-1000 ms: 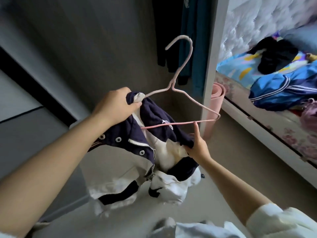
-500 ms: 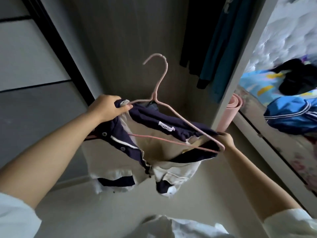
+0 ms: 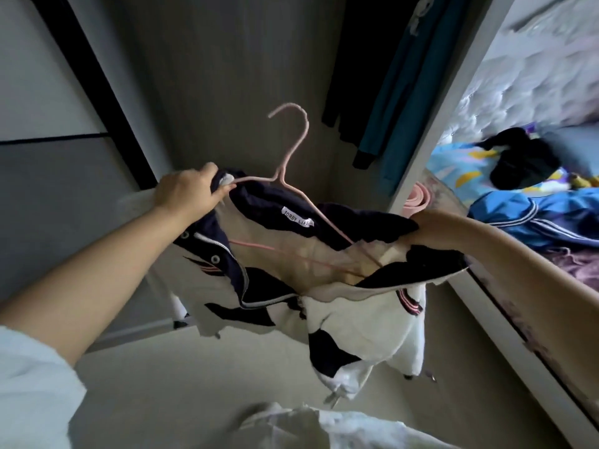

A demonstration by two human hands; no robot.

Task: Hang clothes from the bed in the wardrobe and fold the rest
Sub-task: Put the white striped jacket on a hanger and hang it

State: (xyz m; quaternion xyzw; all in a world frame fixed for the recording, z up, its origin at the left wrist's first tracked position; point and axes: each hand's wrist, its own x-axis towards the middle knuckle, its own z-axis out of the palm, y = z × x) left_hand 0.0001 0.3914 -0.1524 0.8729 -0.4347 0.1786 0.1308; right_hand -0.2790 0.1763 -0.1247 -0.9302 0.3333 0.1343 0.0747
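Observation:
A navy and white jacket (image 3: 353, 312) with snap buttons hangs open in front of me on a pink wire hanger (image 3: 291, 150), whose hook points up toward the wardrobe. My left hand (image 3: 188, 192) grips the jacket's left shoulder together with the hanger's left end. My right hand (image 3: 431, 228) reaches inside the right shoulder, fingers hidden under the navy fabric, holding it over the hanger's right end. The white neck label faces me.
The open wardrobe (image 3: 227, 76) holds a black garment (image 3: 353, 59) and a teal one (image 3: 405, 79) at its right side. A rolled pink mat (image 3: 418, 199) leans by the white partition. On the bed (image 3: 486, 286) at the right lie a blue striped jacket (image 3: 534, 218) and black clothes (image 3: 525, 160).
The jacket and hanger have risen toward the wardrobe. My right hand has slid from the hanger's lower bar into the jacket's right shoulder, spreading the garment wide across the hanger.

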